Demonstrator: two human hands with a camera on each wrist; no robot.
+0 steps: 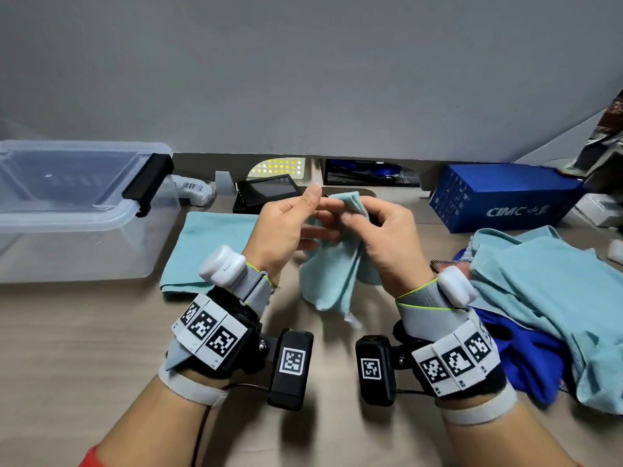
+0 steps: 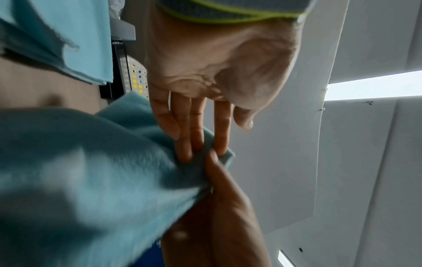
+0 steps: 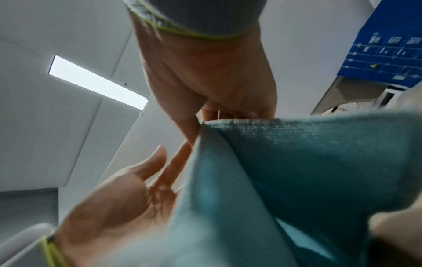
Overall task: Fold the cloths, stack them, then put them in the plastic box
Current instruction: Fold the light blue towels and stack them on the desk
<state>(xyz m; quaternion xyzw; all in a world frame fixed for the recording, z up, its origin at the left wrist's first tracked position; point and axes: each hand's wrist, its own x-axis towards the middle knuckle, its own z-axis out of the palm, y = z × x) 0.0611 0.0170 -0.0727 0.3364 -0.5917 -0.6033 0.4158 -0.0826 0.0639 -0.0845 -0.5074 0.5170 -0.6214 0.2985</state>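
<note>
At frame centre the right hand (image 1: 384, 237) pinches a teal cloth (image 1: 332, 278) hanging lengthwise downward; the left hand (image 1: 286, 230), fingers straight, touches it. Plastic box (image 1: 67, 217) at left, folded cloth (image 1: 209, 251) beside; cloth pile (image 1: 553, 291) right.

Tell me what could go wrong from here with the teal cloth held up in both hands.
1. The right hand pinches only one corner of the held cloth, and the left hand has straight fingers against it, so the hanging cloth may slip or bunch.
2. Its loose lower end dangles close to the folded cloth on the table and could drag that out of shape.
3. The unfolded pile lies by the right wrist and could snag.
</note>
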